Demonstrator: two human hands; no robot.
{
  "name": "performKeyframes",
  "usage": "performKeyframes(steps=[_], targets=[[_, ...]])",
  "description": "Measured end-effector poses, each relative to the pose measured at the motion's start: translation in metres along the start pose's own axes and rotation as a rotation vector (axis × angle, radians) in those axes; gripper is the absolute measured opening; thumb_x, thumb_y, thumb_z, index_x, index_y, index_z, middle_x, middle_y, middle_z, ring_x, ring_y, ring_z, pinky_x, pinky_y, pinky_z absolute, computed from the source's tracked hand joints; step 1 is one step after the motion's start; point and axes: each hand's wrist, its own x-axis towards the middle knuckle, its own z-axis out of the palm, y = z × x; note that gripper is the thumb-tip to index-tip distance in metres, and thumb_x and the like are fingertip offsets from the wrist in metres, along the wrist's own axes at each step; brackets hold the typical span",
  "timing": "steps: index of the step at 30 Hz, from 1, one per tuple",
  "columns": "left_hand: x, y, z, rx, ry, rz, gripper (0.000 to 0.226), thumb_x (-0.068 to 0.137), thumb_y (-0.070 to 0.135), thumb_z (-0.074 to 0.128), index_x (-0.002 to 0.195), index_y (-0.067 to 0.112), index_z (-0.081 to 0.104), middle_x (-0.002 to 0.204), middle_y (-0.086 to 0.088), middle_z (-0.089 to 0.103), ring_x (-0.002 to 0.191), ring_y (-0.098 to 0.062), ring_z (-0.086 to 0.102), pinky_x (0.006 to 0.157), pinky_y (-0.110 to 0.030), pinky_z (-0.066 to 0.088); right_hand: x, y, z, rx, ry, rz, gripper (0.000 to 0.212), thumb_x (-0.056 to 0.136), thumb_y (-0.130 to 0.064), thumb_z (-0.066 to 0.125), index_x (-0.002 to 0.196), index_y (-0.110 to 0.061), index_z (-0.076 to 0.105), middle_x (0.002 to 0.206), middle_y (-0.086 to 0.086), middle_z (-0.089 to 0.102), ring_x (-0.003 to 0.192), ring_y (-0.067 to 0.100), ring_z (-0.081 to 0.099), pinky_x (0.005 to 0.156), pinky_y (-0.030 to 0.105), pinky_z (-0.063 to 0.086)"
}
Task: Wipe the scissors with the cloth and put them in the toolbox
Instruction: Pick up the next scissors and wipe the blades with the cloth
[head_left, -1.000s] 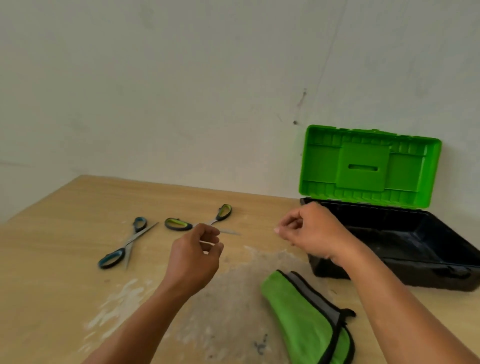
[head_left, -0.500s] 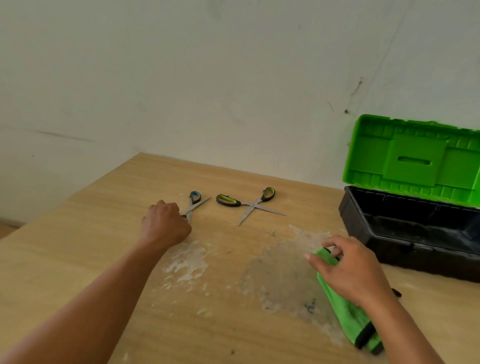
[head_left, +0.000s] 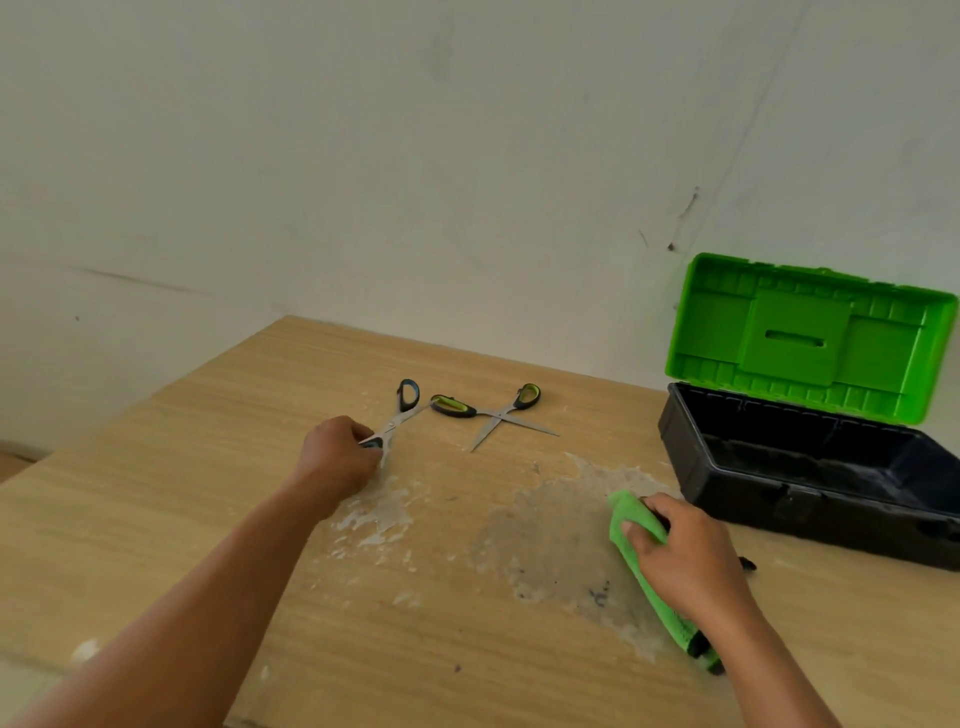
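The left hand (head_left: 335, 460) is curled around the near handle loop of the blue-and-black-handled steel scissors (head_left: 396, 422), which lie open on the pale wooden table (head_left: 156, 499). Their second loop lies beyond the knuckles, and one blade tip points back toward the wrist. Whether the scissors are already clear of the table cannot be told.

Just beyond and to the right of that hand lie the green-and-black-handled steel scissors (head_left: 493, 414), also open and untouched, one loop close to the blue pair's blade.

Both pairs are likely light, rigid and smooth. The handle loops are the safe grip; the open blades may swing on the pivot, so closing them before lifting seems advisable.

Farther right, the right hand (head_left: 685, 558) presses down on the folded green microfibre cloth with black edging (head_left: 631, 519), fingers closed over its top. The cloth looks soft and limp and should wrap a blade easily.

Beyond and right of that hand stands the black plastic toolbox with raised green lid (head_left: 810, 467), open, apparently with nothing in it.
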Motion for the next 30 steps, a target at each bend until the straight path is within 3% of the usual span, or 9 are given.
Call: performKeyframes(steps=[3,6,8,13,16,21,26,30], targets=[[-0.013,0.005,0.002,-0.278,-0.108,-0.111,0.017,0.083,0.003,0.074,0.097,0.004,0.066,0.093,-0.014,0.069,0.083,-0.030,0.067,0.082,-0.046,0.060,-0.003,0.001,-0.004,0.222,0.037,-0.018,0.021,0.098,-0.029,0.066,0.118,-0.025,0.070,0.098,-0.013,0.067,0.083,0.004,0.061,0.066,0.025,0.045],[-0.036,0.025,0.007,-0.545,-0.262,-0.140,0.013,0.085,-0.008,0.069,0.095,-0.003,0.061,0.094,-0.021,0.064,0.081,-0.029,0.063,0.076,-0.038,0.058,-0.003,0.001,-0.009,0.465,0.010,-0.018,0.011,0.099,-0.029,0.064,0.106,-0.038,0.068,0.097,-0.020,0.069,0.092,0.004,0.065,0.069,0.023,0.046],[-0.051,0.040,0.013,-0.647,-0.358,-0.119,0.014,0.086,-0.012,0.065,0.096,-0.004,0.059,0.095,-0.023,0.064,0.079,-0.027,0.063,0.071,-0.032,0.057,-0.002,0.003,-0.013,0.566,-0.009,-0.029,0.013,0.100,-0.028,0.063,0.097,-0.039,0.069,0.093,-0.015,0.074,0.091,0.005,0.068,0.072,0.026,0.050],[-0.078,0.072,0.044,-0.818,-0.546,-0.098,0.027,0.086,-0.021,0.057,0.107,-0.004,0.055,0.094,-0.024,0.065,0.079,-0.028,0.068,0.067,-0.028,0.062,0.006,0.008,-0.020,0.821,-0.055,-0.015,0.015,0.101,-0.025,0.061,0.101,-0.030,0.076,0.099,-0.003,0.079,0.098,0.019,0.074,0.089,0.043,0.058],[-0.089,0.088,0.064,-0.867,-0.644,-0.088,0.036,0.086,-0.023,0.055,0.116,-0.002,0.057,0.096,-0.024,0.064,0.079,-0.028,0.072,0.067,-0.029,0.063,0.011,0.010,-0.024,0.976,-0.108,0.012,0.017,0.102,-0.022,0.060,0.102,-0.024,0.076,0.103,0.008,0.079,0.104,0.034,0.073,0.094,0.053,0.057],[-0.100,0.109,0.088,-0.849,-0.740,-0.030,0.037,0.086,-0.025,0.053,0.114,-0.002,0.063,0.089,-0.019,0.063,0.080,-0.029,0.073,0.073,-0.031,0.063,0.020,0.012,-0.024,1.073,-0.199,-0.007,0.017,0.102,-0.020,0.058,0.111,-0.016,0.072,0.104,0.011,0.079,0.101,0.029,0.075,0.088,0.044,0.062],[-0.097,0.113,0.101,-0.817,-0.785,0.003,0.036,0.086,-0.025,0.053,0.113,-0.002,0.062,0.091,-0.017,0.069,0.082,-0.029,0.073,0.075,-0.034,0.063,0.027,0.014,-0.012,1.006,-0.208,-0.043,0.017,0.104,-0.024,0.057,0.115,-0.023,0.069,0.107,0.007,0.078,0.102,0.026,0.074,0.090,0.043,0.061],[-0.091,0.102,0.110,-0.789,-0.787,-0.013,0.034,0.088,-0.022,0.053,0.114,-0.003,0.062,0.096,-0.018,0.070,0.081,-0.026,0.071,0.070,-0.032,0.062,0.027,0.018,0.001,0.989,-0.152,-0.011,0.014,0.105,-0.027,0.054,0.113,-0.029,0.066,0.105,0.005,0.077,0.100,0.027,0.074,0.092,0.055,0.059]])
